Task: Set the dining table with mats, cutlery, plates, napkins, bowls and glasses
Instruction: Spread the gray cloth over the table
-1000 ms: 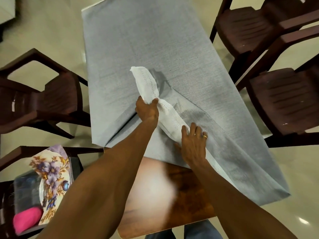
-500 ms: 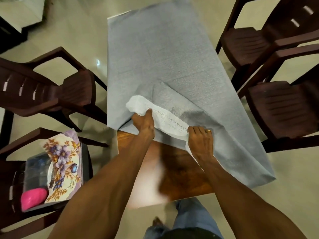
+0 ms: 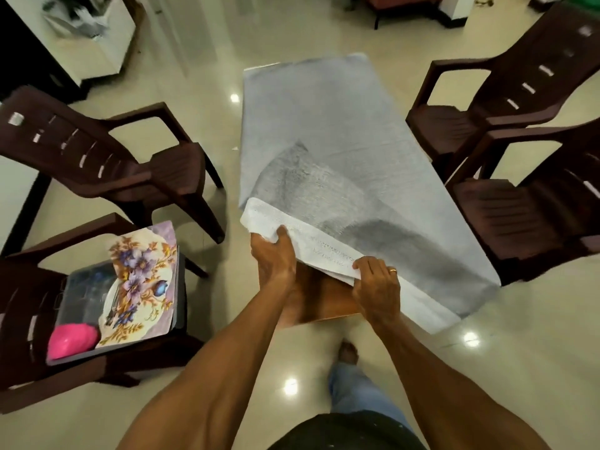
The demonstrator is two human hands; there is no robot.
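A grey tablecloth (image 3: 328, 125) is covering the wooden table (image 3: 324, 300) on glossy tiles, its white hem lifting at 6 o'clock. Four brown chairs (image 3: 107, 160) are flanking it, while the left hand (image 3: 274, 258) and right hand (image 3: 376, 287) are each pinching that hem.

Matt grey woven tablecloth (image 3: 341, 125) with white underside, glossy wooden table (image 3: 324, 300), ribbed brown plastic chairs (image 3: 506, 216), shiny tiled floor (image 3: 201, 69)

The table (image 3: 319, 300) is bare wood only at its near edge — the grey cloth (image 3: 324, 125) covers the rest, flat and free of objects. Dark chairs (image 3: 506, 203) crowd both long edges; a loaded tray (image 3: 81, 349) fills the near-left seat.
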